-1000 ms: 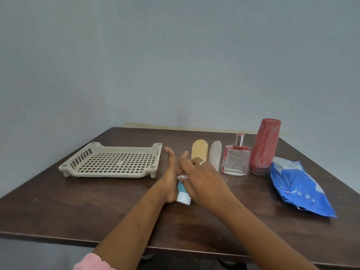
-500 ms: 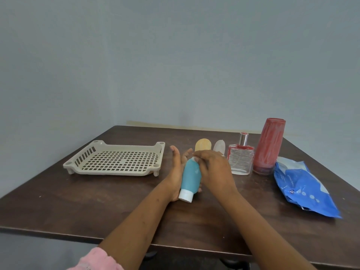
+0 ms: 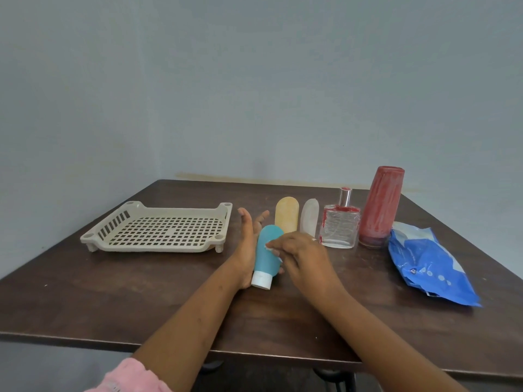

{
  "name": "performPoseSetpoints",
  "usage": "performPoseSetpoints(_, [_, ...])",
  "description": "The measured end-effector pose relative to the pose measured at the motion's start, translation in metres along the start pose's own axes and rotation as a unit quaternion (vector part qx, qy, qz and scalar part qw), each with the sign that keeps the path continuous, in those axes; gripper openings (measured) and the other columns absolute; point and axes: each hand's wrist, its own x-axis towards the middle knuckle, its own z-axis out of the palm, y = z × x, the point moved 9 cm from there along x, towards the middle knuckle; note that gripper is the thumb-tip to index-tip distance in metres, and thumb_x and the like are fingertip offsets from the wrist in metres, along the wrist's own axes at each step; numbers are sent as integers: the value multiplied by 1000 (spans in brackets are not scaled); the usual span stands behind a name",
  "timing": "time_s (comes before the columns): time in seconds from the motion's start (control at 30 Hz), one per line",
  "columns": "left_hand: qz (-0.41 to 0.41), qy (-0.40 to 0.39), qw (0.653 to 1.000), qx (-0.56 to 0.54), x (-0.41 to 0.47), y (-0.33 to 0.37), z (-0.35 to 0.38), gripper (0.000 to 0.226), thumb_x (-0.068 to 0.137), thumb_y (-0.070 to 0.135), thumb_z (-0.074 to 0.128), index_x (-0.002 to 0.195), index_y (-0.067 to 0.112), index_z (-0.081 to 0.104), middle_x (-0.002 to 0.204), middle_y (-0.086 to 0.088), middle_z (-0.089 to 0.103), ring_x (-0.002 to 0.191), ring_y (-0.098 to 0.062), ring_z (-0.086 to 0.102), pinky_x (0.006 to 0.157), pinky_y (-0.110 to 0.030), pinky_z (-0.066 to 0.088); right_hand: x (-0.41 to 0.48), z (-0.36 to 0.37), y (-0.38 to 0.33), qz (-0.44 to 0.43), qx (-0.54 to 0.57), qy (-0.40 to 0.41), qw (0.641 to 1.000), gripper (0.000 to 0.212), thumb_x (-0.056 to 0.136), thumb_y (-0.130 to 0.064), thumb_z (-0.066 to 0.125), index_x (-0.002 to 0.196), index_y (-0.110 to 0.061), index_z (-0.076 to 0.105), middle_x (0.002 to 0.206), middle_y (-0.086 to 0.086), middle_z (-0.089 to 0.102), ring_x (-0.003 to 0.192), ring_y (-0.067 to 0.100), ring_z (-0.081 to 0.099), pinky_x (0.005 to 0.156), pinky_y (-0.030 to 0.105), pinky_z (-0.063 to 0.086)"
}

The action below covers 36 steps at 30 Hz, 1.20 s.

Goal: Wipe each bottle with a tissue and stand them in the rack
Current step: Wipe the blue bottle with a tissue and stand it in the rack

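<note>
A teal bottle [image 3: 265, 251] with a white cap lies in my left hand [image 3: 246, 244], cap toward me, over the middle of the table. My right hand [image 3: 301, 254] presses a small white tissue [image 3: 274, 251] against the bottle's side. The beige slotted rack [image 3: 158, 229] stands empty to the left. Behind my hands stand a yellow bottle [image 3: 286, 214], a whitish bottle [image 3: 309, 217], a clear glass perfume bottle [image 3: 339, 223] with red trim, and a tall red bottle [image 3: 380, 206].
A blue tissue pack [image 3: 430, 264] lies at the right side of the dark wooden table [image 3: 113, 292]. A grey wall rises close behind the table's far edge. A pink sleeve shows at the bottom left.
My right hand slid up toward the bottle's top, then back down along its side with the tissue. More of the teal bottle shows. The camera view shifted slightly.
</note>
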Motion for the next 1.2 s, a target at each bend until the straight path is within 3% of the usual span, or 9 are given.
performPoseSetpoints(0.1, [-3, 14, 1000, 13, 2, -1, -4, 104, 51, 91, 14, 140, 44, 39, 134, -11, 57, 94, -26, 67, 62, -36, 56, -6, 0, -1, -24, 4, -24, 999, 20, 85, -12, 58, 98, -16, 73, 96, -4, 70, 93, -3, 50, 85, 0, 32])
performPoseSetpoints(0.2, [3, 18, 1000, 4, 0, 1, -2, 100, 55, 90, 15, 139, 42, 42, 133, -15, 56, 82, -24, 68, 52, -33, 54, -2, -2, 2, -21, 7, -27, 999, 20, 86, -14, 57, 97, -15, 73, 98, -4, 69, 92, -4, 50, 85, 3, 34])
performPoseSetpoints(0.33, [-5, -7, 1000, -15, -4, 3, 5, 97, 58, 88, 16, 139, 39, 40, 99, -12, 67, 62, -24, 64, 46, -32, 52, 12, -5, 17, 28, 8, 15, 999, 17, 87, -6, 61, 96, -13, 72, 100, 0, 70, 93, 10, 61, 85, 17, 43])
performPoseSetpoints(0.47, [-9, -18, 999, -31, -4, 4, 9, 97, 58, 88, 17, 140, 38, 37, 81, -10, 69, 55, -25, 59, 45, -30, 50, 25, -9, 37, 111, 53, 40, 992, 15, 88, -11, 61, 97, -16, 72, 98, -3, 70, 87, 5, 59, 75, 10, 41])
performPoseSetpoints(0.63, [9, -15, 999, -35, -5, 6, 11, 92, 62, 86, 15, 140, 41, 35, 80, -11, 68, 55, -25, 59, 45, -30, 51, 37, -8, 28, 93, 54, -4, 994, 16, 89, -10, 59, 97, -16, 72, 95, -7, 68, 85, 2, 56, 70, 4, 36])
performPoseSetpoints(0.8, [61, -17, 998, -18, -5, 14, 14, 91, 61, 83, 19, 144, 46, 27, 90, -9, 70, 54, -24, 58, 44, -29, 51, 48, -5, 6, 52, 35, -60, 996, 14, 88, -2, 54, 87, -13, 63, 84, -1, 63, 80, 11, 53, 66, 11, 36])
performPoseSetpoints(1.0, [132, -23, 988, 73, -3, 21, 19, 130, 35, 101, 44, 148, 42, 21, 99, 3, 73, 63, -20, 67, 47, -33, 55, 44, -11, -19, 15, -3, -88, 996, 6, 90, -14, 56, 91, -18, 51, 79, 0, 53, 78, 12, 47, 65, 27, 37])
performPoseSetpoints(1.13, [161, 19, 985, 52, -5, 26, 14, 76, 81, 70, 16, 149, 37, 23, 132, -2, 60, 82, 1, 69, 65, -19, 57, 32, -5, -34, -28, -104, -92, 990, 15, 95, -17, 50, 109, -14, 50, 73, -11, 38, 81, 14, 40, 65, 27, 30])
performPoseSetpoints(1.2, [146, 24, 988, 50, -4, 22, 14, 65, 93, 58, 3, 150, 35, 22, 120, 6, 62, 80, 3, 70, 62, -19, 56, 29, -9, -30, -14, -115, -76, 990, 10, 95, -21, 49, 104, -17, 51, 85, -2, 51, 87, 17, 48, 71, 31, 41])
